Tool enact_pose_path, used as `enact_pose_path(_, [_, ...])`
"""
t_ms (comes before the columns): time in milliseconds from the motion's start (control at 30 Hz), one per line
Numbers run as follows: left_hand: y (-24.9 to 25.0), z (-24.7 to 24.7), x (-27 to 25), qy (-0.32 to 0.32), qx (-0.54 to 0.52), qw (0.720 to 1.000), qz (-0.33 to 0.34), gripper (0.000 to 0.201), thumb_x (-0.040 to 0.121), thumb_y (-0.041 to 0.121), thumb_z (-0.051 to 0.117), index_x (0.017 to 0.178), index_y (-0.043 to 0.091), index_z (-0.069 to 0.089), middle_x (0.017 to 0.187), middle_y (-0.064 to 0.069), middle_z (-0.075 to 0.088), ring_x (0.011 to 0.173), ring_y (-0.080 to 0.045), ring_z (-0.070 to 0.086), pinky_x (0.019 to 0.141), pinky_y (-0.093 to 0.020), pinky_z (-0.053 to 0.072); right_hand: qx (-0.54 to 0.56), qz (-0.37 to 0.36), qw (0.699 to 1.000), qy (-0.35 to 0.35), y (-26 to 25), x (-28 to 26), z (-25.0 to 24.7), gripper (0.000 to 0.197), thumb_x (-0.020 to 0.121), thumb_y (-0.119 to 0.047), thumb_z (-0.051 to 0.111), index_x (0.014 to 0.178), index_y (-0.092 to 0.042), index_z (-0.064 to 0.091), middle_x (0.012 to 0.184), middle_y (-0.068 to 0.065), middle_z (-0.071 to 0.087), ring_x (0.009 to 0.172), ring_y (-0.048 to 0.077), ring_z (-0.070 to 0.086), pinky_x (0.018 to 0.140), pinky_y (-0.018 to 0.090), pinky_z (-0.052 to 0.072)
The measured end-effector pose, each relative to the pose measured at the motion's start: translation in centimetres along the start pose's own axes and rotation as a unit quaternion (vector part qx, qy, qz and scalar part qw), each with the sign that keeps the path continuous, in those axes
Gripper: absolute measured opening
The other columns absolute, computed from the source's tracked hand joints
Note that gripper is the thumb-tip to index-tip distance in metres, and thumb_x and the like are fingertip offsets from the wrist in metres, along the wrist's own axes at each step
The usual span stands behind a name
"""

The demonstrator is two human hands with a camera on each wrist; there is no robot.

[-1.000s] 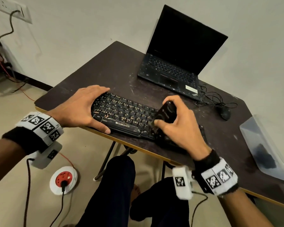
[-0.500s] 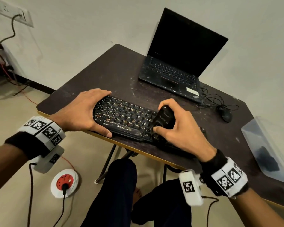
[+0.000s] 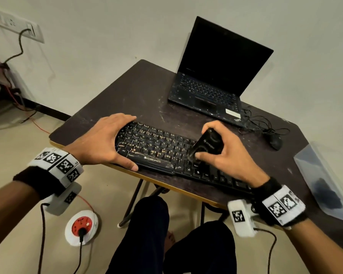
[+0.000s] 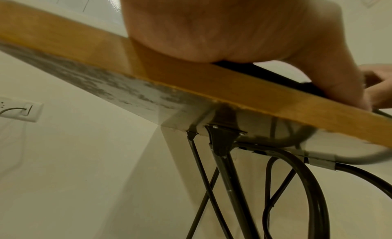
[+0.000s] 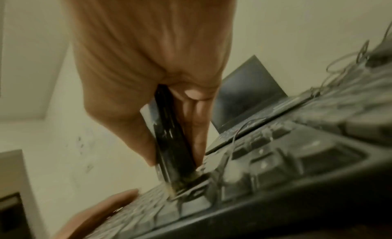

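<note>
We steady the keyboard [image 3: 156,148] with our left hand [image 3: 99,143] clasped round its end, so our right hand [image 3: 229,156], pinching a black brush [image 3: 207,144], can scrub it clean.

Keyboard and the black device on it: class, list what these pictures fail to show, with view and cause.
1. Head view: the right hand and wrist cover the right end of the keyboard.
2. Right wrist view: blur hides what the tip of the black device does.
3. Left wrist view: the table edge hides most of the keyboard; only the palm of the left hand shows.
4. Head view: the frame edge cuts the clear container; its dark content is unidentifiable.
</note>
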State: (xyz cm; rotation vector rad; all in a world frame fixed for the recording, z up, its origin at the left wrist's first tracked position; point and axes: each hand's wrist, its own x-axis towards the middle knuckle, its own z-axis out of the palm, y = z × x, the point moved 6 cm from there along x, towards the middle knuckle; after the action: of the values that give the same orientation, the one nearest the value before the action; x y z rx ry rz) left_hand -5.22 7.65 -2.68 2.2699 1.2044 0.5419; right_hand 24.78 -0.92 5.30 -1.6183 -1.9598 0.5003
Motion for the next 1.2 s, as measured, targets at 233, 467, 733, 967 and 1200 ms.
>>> enact_pose_path(233, [0.5,0.0,0.0,0.002,-0.005,1.000,0.009,0.144,0.036,0.090,0.077,0.159,0.031,0.030,0.158,0.009,0.036,0.133,-0.002,0.027,0.117,-0.035,0.024,0.011,-0.004,1.000,-0.005,0.8,1.2,-0.7,0.051,0.081,-0.009,0.090,0.113,-0.026,0.054,0.098,-0.002,0.069,0.088,0.021,0.075,0.076,0.052,0.064])
enact_pose_path(467, [0.2,-0.1,0.1,0.001,-0.003,1.000,0.003,0.143,0.037,0.090,0.078,0.158,0.032,0.030,0.156,0.010,0.037,0.136,-0.009,0.031,0.117,-0.039,0.028,-0.012,-0.010,1.000,-0.017,0.7,2.4,-0.9,0.054,0.082,-0.009,0.090,0.113,-0.030,0.053,0.102,-0.002,0.069,0.091,0.020,0.074,0.077,0.048,0.064])
enact_pose_path(733, [0.2,0.0,0.2,0.008,-0.001,1.000,0.010,0.142,0.037,0.091,0.078,0.157,0.032,0.032,0.154,0.012,0.039,0.137,-0.010,0.033,0.119,-0.039,0.027,-0.005,-0.023,0.999,-0.042,0.1,2.2,-0.4,0.053,0.082,-0.008,0.089,0.115,-0.030,0.054,0.104,-0.001,0.070,0.091,0.019,0.074,0.077,0.050,0.064])
enact_pose_path(967, [0.2,-0.1,0.2,0.007,0.000,1.000,0.009,0.142,0.037,0.091,0.077,0.157,0.031,0.032,0.154,0.010,0.039,0.137,-0.010,0.034,0.119,-0.038,0.028,-0.047,-0.039,0.997,-0.051,-0.6,2.8,-0.3,0.054,0.082,-0.009,0.088,0.113,-0.036,0.053,0.101,-0.004,0.068,0.092,0.022,0.073,0.074,0.052,0.063])
enact_pose_path(1200, [0.1,0.0,0.1,0.001,-0.004,1.000,-0.002,0.143,0.037,0.090,0.078,0.158,0.032,0.030,0.157,0.010,0.035,0.141,-0.014,0.031,0.119,-0.040,0.027,-0.036,-0.036,0.995,-0.083,-0.6,2.5,0.0,0.053,0.083,-0.009,0.089,0.113,-0.035,0.053,0.102,-0.003,0.069,0.090,0.023,0.075,0.071,0.052,0.064])
